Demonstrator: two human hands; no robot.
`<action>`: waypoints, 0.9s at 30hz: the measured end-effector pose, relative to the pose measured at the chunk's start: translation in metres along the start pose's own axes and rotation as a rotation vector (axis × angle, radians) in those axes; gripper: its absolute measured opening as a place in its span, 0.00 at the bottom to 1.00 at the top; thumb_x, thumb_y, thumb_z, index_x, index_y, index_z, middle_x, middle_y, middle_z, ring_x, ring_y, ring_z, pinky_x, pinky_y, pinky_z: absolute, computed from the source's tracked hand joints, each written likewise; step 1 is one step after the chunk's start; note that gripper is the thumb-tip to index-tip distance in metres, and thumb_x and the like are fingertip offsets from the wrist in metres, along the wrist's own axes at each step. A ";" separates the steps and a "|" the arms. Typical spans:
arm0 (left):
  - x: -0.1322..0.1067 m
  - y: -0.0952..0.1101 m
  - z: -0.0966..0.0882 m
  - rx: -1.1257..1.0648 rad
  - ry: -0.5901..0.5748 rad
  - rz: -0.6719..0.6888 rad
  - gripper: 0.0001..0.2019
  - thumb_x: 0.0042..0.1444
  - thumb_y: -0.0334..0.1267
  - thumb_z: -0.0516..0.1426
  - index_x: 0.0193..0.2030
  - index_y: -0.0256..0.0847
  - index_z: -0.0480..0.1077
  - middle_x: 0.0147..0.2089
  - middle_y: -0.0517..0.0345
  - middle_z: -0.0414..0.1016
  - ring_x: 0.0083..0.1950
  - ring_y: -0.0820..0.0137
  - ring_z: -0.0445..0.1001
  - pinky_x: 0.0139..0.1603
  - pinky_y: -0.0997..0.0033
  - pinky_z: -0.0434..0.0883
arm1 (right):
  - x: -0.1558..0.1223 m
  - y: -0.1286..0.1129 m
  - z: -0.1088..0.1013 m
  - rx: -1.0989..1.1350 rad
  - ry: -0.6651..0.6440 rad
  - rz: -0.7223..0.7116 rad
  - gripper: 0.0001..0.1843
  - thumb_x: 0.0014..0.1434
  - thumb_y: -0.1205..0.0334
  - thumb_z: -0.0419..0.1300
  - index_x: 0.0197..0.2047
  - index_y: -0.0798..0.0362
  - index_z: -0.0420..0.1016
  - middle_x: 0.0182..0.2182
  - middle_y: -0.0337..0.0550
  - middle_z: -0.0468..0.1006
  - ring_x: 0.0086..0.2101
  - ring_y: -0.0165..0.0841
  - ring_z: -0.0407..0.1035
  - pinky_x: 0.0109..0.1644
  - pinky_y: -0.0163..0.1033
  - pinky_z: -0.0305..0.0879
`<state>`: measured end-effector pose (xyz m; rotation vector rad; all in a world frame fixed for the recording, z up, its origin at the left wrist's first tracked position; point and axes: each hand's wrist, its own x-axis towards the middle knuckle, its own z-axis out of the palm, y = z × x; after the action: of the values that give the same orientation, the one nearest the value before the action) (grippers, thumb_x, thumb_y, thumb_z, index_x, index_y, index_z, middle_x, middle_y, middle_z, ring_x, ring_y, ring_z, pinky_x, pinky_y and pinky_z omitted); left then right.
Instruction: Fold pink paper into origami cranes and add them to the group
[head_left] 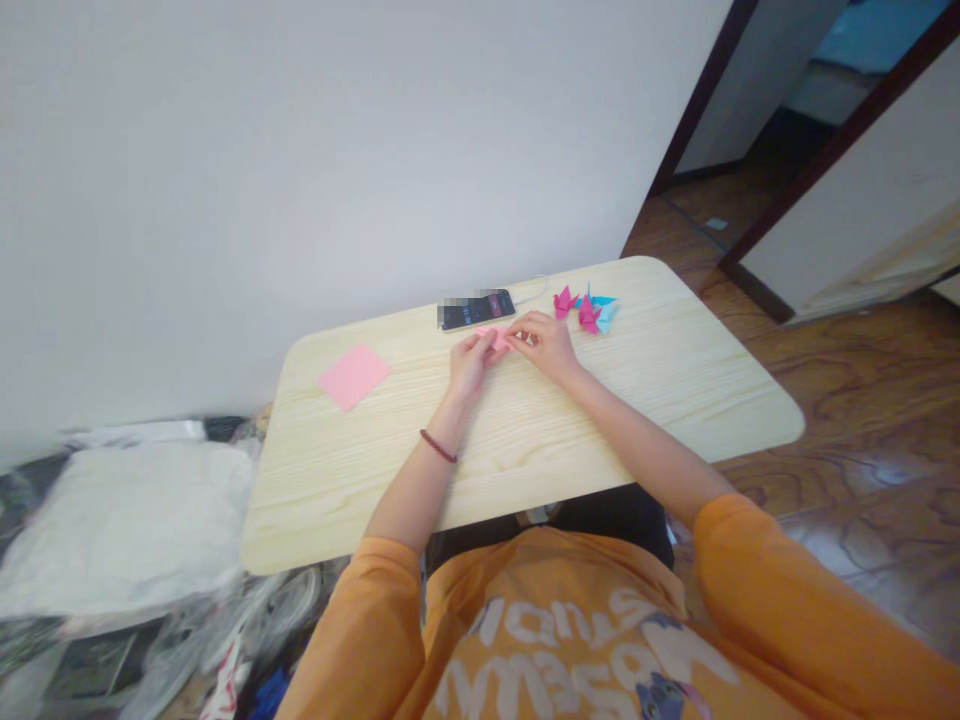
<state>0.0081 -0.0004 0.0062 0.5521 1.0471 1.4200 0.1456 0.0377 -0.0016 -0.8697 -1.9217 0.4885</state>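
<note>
Between my two hands is a small piece of folded pink paper (495,338), held just above the table in front of the phone. My left hand (471,362) grips its left side, thumb on top. With thumb and fingertips, my right hand (544,343) pinches the right end of the same paper. Part of the paper is covered by my fingers, so its exact folded shape is hard to make out. Off to the left a flat pink paper sheet (354,376) lies on the table.
Several folded paper cranes, magenta (589,314) and blue (609,317), stand at the table's back right. A phone (478,309) with a white cable (534,291) lies by the wall (375,150). The light wooden table (525,450) has rounded corners. Bagged items (127,520) are piled at left.
</note>
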 end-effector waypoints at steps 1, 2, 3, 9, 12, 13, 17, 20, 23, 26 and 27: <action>0.000 0.000 0.000 0.003 0.003 -0.002 0.07 0.49 0.33 0.65 0.25 0.33 0.72 0.26 0.58 0.74 0.31 0.77 0.74 0.49 0.67 0.74 | 0.000 0.001 0.000 -0.021 -0.011 -0.028 0.04 0.55 0.67 0.61 0.29 0.53 0.77 0.29 0.42 0.75 0.28 0.30 0.66 0.35 0.37 0.64; 0.001 0.000 -0.001 0.008 0.006 -0.006 0.07 0.48 0.33 0.65 0.25 0.34 0.72 0.26 0.59 0.74 0.31 0.77 0.74 0.49 0.67 0.75 | 0.000 0.001 0.000 -0.040 -0.022 -0.051 0.05 0.55 0.67 0.61 0.29 0.53 0.77 0.29 0.42 0.75 0.29 0.31 0.67 0.36 0.37 0.64; 0.001 0.000 -0.001 0.013 0.010 -0.011 0.07 0.48 0.33 0.65 0.25 0.34 0.72 0.25 0.59 0.74 0.31 0.77 0.74 0.49 0.67 0.75 | 0.000 0.002 -0.001 -0.056 -0.031 -0.072 0.05 0.56 0.67 0.61 0.30 0.53 0.77 0.29 0.42 0.75 0.31 0.31 0.67 0.37 0.38 0.64; 0.005 0.000 -0.004 0.019 0.013 -0.058 0.05 0.52 0.29 0.59 0.26 0.32 0.73 0.27 0.56 0.76 0.31 0.77 0.75 0.48 0.71 0.75 | 0.001 0.004 0.000 -0.098 -0.068 -0.182 0.06 0.58 0.67 0.59 0.30 0.53 0.76 0.32 0.44 0.76 0.36 0.34 0.70 0.42 0.39 0.66; 0.006 -0.001 -0.005 0.009 0.011 -0.067 0.06 0.53 0.27 0.57 0.27 0.32 0.73 0.28 0.55 0.76 0.31 0.77 0.75 0.48 0.70 0.75 | 0.001 0.005 0.000 -0.111 -0.100 -0.190 0.07 0.60 0.67 0.58 0.30 0.53 0.76 0.32 0.44 0.76 0.37 0.35 0.69 0.43 0.40 0.65; 0.006 -0.001 -0.005 0.008 0.010 -0.067 0.06 0.53 0.27 0.57 0.27 0.32 0.73 0.27 0.55 0.76 0.30 0.77 0.75 0.48 0.70 0.75 | 0.001 0.005 0.000 -0.112 -0.111 -0.186 0.08 0.60 0.67 0.58 0.30 0.52 0.76 0.32 0.44 0.76 0.37 0.35 0.69 0.43 0.40 0.65; 0.006 0.000 -0.005 0.008 0.022 -0.067 0.06 0.52 0.27 0.58 0.26 0.32 0.73 0.26 0.56 0.75 0.29 0.77 0.74 0.48 0.69 0.75 | 0.001 0.005 0.000 -0.107 -0.150 -0.161 0.09 0.60 0.68 0.57 0.31 0.52 0.76 0.32 0.45 0.76 0.38 0.36 0.69 0.44 0.41 0.65; 0.005 0.001 -0.005 0.023 0.000 -0.071 0.03 0.51 0.29 0.60 0.27 0.32 0.74 0.29 0.54 0.77 0.32 0.75 0.76 0.48 0.68 0.75 | 0.001 0.005 0.000 -0.094 -0.181 -0.139 0.08 0.60 0.67 0.57 0.32 0.51 0.77 0.33 0.45 0.76 0.39 0.36 0.68 0.45 0.42 0.65; 0.004 0.000 -0.005 0.037 -0.001 -0.071 0.03 0.48 0.31 0.63 0.28 0.32 0.75 0.30 0.53 0.77 0.36 0.73 0.77 0.48 0.69 0.74 | 0.001 0.004 -0.001 -0.072 -0.191 -0.131 0.07 0.60 0.67 0.57 0.33 0.51 0.77 0.33 0.45 0.76 0.39 0.37 0.68 0.45 0.43 0.65; 0.004 0.000 -0.005 0.024 0.029 -0.070 0.04 0.46 0.29 0.65 0.27 0.31 0.75 0.29 0.53 0.77 0.37 0.72 0.77 0.48 0.70 0.73 | 0.002 0.003 -0.001 -0.047 -0.186 -0.117 0.07 0.59 0.67 0.58 0.33 0.51 0.78 0.33 0.45 0.76 0.39 0.37 0.68 0.45 0.43 0.66; 0.004 0.000 -0.005 0.019 0.037 -0.067 0.03 0.47 0.29 0.65 0.27 0.31 0.75 0.29 0.53 0.77 0.36 0.72 0.77 0.48 0.70 0.73 | 0.002 0.003 -0.001 -0.035 -0.180 -0.106 0.07 0.59 0.67 0.58 0.32 0.51 0.78 0.33 0.45 0.76 0.39 0.36 0.69 0.45 0.43 0.66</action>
<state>0.0036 0.0019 0.0032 0.5013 1.0995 1.3672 0.1472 0.0409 -0.0015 -0.7635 -2.1343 0.4846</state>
